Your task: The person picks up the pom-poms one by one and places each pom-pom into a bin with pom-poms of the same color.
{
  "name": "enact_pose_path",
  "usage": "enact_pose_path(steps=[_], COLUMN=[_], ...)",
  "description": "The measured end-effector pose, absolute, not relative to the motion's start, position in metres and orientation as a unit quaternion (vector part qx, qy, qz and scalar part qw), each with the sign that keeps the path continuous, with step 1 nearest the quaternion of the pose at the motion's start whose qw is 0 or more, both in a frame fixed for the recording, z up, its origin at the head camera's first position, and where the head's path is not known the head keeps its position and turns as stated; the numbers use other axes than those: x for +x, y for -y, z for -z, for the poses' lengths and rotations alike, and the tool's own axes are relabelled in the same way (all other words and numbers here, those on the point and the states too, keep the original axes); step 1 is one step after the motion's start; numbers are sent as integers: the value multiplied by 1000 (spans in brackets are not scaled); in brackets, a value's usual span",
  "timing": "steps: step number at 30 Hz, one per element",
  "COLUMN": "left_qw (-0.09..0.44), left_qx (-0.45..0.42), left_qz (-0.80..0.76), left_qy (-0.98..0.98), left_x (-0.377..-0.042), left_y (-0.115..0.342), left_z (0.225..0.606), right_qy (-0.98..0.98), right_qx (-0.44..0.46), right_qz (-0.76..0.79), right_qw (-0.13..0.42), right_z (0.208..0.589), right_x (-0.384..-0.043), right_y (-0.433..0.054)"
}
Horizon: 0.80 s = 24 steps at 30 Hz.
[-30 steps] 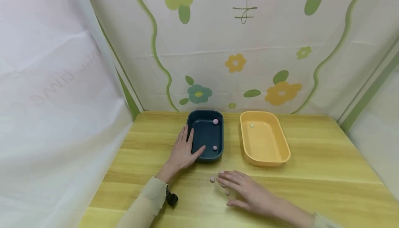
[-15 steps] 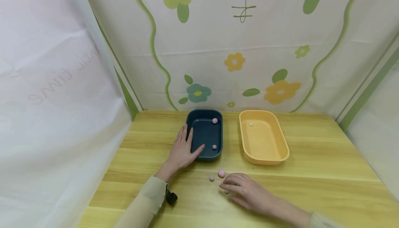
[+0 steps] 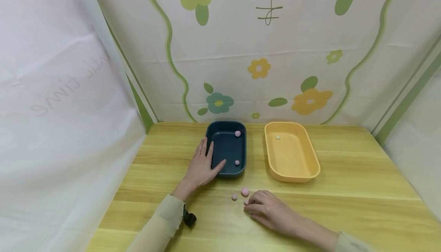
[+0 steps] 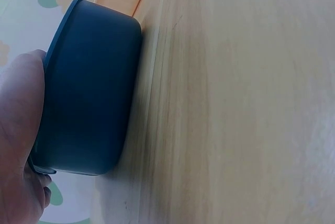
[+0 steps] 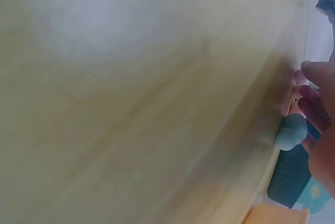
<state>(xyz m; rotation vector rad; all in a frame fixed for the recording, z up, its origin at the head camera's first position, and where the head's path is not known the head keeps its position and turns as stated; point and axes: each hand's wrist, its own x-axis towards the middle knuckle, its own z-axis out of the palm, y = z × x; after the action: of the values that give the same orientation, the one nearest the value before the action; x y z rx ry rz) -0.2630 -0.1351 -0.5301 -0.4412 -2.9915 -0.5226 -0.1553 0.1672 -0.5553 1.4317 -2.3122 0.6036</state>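
My left hand rests at the near left corner of a dark blue tray, fingers spread along its left rim and thumb over the near rim. In the left wrist view the thumb lies along the rim of the tray. My right hand is low over the table, its bent fingers and thumb pinching a small ball, mostly hidden. At its fingertips shows a small pale pink ball. Just beyond lie a larger pink ball and a small pink ball.
Inside the blue tray are a larger pink ball and a smaller pink ball. A yellow tray stands to its right, with a small whitish ball in it. Behind the wooden table hangs a flower-printed cloth.
My right hand's fingers have drawn together and bent around the small balls; one pale ball is now hidden beneath them. The larger pink ball has come into view. My left hand stays put.
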Motion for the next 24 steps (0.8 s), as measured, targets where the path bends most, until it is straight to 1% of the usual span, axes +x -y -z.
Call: enact_pose_path(steps=[3, 7, 24], left_qw=[36, 36, 35], left_qx=[-143, -141, -142], left_qz=[171, 175, 174], left_qy=[974, 974, 974], left_x=[-263, -263, -261], left_y=[135, 135, 134], left_z=[531, 531, 528], right_qy=[818, 816, 788], right_qx=[505, 505, 514], right_qz=[-216, -222, -255], right_qw=[168, 170, 224], right_z=[558, 562, 567], right_x=[-156, -158, -161], right_y=[-168, -168, -169])
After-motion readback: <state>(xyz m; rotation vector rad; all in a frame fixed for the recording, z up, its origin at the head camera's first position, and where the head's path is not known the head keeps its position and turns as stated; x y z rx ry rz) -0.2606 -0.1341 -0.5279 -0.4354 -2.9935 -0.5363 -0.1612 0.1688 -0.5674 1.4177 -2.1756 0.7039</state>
